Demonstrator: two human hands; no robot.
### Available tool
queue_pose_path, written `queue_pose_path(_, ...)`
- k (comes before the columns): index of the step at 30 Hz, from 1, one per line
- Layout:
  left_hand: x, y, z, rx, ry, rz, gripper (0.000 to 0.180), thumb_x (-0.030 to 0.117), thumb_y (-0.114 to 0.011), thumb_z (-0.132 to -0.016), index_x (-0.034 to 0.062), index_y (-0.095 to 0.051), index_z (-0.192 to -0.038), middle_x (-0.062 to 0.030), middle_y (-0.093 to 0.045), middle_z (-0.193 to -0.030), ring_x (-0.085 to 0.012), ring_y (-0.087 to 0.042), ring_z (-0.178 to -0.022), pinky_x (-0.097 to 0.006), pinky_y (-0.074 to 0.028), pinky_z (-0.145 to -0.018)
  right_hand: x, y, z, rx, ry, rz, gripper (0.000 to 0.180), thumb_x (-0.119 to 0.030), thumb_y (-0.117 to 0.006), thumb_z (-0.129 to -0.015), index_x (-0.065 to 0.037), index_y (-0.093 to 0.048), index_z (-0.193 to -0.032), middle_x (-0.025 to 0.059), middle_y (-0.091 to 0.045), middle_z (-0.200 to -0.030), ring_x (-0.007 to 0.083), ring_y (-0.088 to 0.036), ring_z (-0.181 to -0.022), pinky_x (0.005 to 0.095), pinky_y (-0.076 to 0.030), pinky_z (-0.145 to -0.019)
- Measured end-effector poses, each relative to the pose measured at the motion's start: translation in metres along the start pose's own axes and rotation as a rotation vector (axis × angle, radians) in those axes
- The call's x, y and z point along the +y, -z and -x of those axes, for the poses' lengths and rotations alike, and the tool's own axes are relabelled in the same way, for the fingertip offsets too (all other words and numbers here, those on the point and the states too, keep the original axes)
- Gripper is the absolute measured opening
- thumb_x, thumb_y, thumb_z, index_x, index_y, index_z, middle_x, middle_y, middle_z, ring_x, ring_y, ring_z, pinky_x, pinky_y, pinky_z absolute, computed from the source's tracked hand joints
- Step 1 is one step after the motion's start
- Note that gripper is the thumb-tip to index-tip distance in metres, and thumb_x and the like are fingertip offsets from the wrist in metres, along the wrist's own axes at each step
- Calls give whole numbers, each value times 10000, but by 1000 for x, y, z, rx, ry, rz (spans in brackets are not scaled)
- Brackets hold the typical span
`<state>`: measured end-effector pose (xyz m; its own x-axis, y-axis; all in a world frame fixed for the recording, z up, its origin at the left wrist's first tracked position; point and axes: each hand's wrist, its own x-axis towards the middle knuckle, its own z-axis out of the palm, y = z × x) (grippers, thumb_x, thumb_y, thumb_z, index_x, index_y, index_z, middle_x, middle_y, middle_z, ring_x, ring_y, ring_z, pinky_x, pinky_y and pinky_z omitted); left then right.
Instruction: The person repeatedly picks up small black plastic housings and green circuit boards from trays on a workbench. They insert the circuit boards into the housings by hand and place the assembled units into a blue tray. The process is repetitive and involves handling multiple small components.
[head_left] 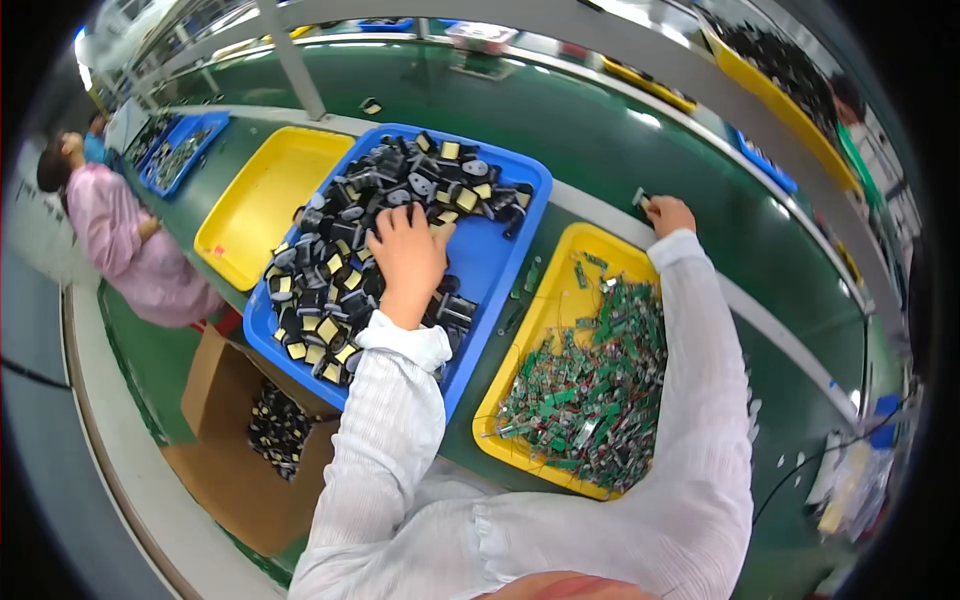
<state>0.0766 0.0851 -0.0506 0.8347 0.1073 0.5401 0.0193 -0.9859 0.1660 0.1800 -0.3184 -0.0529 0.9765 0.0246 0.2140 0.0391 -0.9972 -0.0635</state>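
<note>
My left hand point(408, 258) reaches into a blue tray point(484, 335), its fingers spread over a heap of small black plastic parts point(375, 170). Many of these parts carry pale yellow pads; some show grey oval faces. Farther right, my right hand point(668, 214) is over the edge of the green conveyor belt, its fingertips pinched on a small dark part with a light face point(641, 198). Below that forearm stands a yellow tray point(488, 418) full of small green circuit boards point(585, 385) with thin wires. My right sleeve hides part of this tray.
An open cardboard box point(225, 440) with more black parts stands at lower left. Beyond the blue tray are a yellow tray point(270, 195) and one part point(371, 105) on the belt point(560, 130). A person in pink point(130, 240) sits at left. A loaded shelf point(790, 100) overhangs the right.
</note>
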Motion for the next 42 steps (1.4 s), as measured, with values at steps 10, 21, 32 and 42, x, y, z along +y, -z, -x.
queue_pose_path(10,39,55,3,87,-131,326,494,25,-583,-765,70,-437,-1235,-176,-472,-1041,-331,-535,-848,-397,-457,-713,-81,61,57,-89,377,-306,107,-142,-631,-698,-55,-640,-760,127,-610,-731,308,-585,-740,388,-469,-691)
queue_pose_path(21,65,55,19,-303,-174,1002,322,131,-680,-723,36,-524,-988,-102,-587,-702,-177,-540,-538,-277,-427,-503,-126,21,95,-266,331,-226,275,-280,-659,-727,-45,-588,-851,146,-580,-770,315,-551,-823,390,-447,-747)
queue_pose_path(32,80,67,38,-627,-16,1203,229,184,-351,-926,-12,-457,-877,-108,-433,-734,-146,-407,-635,-271,-340,-562,-115,76,134,-96,237,-550,199,-189,-641,-739,-12,-582,-808,126,-612,-688,272,-599,-679,367,-460,-633)
queue_pose_path(42,80,53,39,-496,5,1388,172,101,-557,-827,-21,-527,-944,-66,-501,-877,-124,-510,-746,-243,-462,-649,-141,49,161,-267,323,-122,280,-272,-689,-702,-24,-580,-772,134,-587,-791,310,-566,-808,396,-464,-681)
